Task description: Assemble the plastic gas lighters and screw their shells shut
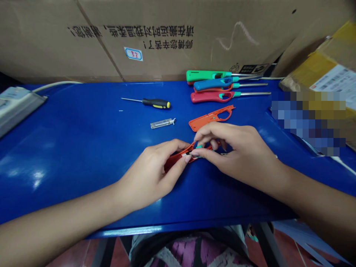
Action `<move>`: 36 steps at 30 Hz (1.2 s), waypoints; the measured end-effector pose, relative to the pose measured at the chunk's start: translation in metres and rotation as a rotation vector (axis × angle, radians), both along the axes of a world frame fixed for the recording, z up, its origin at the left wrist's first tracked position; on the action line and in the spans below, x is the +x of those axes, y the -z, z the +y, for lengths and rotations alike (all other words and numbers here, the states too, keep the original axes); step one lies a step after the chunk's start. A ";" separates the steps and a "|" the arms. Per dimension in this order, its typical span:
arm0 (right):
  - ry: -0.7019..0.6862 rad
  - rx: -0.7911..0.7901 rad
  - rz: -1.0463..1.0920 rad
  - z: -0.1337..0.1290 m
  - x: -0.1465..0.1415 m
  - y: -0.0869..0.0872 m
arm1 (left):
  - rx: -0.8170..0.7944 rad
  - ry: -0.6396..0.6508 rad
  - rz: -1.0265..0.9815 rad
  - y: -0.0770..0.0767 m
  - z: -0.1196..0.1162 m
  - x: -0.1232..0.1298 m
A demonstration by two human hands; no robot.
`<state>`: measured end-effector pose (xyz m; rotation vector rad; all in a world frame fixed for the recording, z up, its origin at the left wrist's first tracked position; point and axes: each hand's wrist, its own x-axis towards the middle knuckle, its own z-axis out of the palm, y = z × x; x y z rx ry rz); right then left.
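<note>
A person at the desk is working on a red plastic lighter body [178, 159], held low over the middle of the desk's front half; whether it touches the surface, I can't tell. The left hand [147, 174] is curled around it, fingers wrapped over the near end and partly hiding it. The right hand [230, 152] comes in from the other side, its thumb and fingertips pressed together in a pinch at the far end of the body, right beside a small teal piece [198, 147]. The two hands touch there.

Just past the fingers, an orange lighter half-shell [207, 118] lies flat on the blue desk [83, 167]. Beyond it, a green utility lighter [207, 76], a blue utility lighter [219, 84] and a red utility lighter [208, 97] lie side by side, their metal nozzles pointing right, with a further red one partly under the blue. To the left are a yellow-and-black screwdriver [155, 104] and a small clear cartridge [162, 123]. A grey power strip [16, 109] sits at the desk's left edge. A large cardboard box [133, 40] with Chinese print and a "33" label stands behind, a taped parcel [325, 66] at the right corner, partly pixelated.
</note>
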<state>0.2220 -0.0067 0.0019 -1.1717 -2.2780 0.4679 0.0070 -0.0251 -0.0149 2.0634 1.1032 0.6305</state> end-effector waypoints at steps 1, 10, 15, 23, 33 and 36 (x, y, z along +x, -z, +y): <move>0.032 -0.016 0.014 0.000 0.000 0.000 | -0.008 -0.006 -0.002 0.000 0.000 0.000; 0.000 -0.146 0.121 0.003 0.003 0.002 | -0.079 -0.062 -0.064 0.002 -0.001 -0.003; 0.046 -0.182 0.195 0.004 0.001 0.003 | -0.132 -0.088 -0.112 0.002 -0.001 -0.004; -0.008 -0.065 0.123 0.005 0.005 0.002 | -0.190 -0.128 -0.192 0.003 0.002 -0.002; -0.032 -0.011 -0.029 0.002 0.003 0.004 | -0.076 -0.079 -0.115 0.003 0.000 -0.001; -0.049 -0.011 -0.011 0.004 0.002 0.006 | -0.047 -0.066 -0.091 0.002 0.000 -0.001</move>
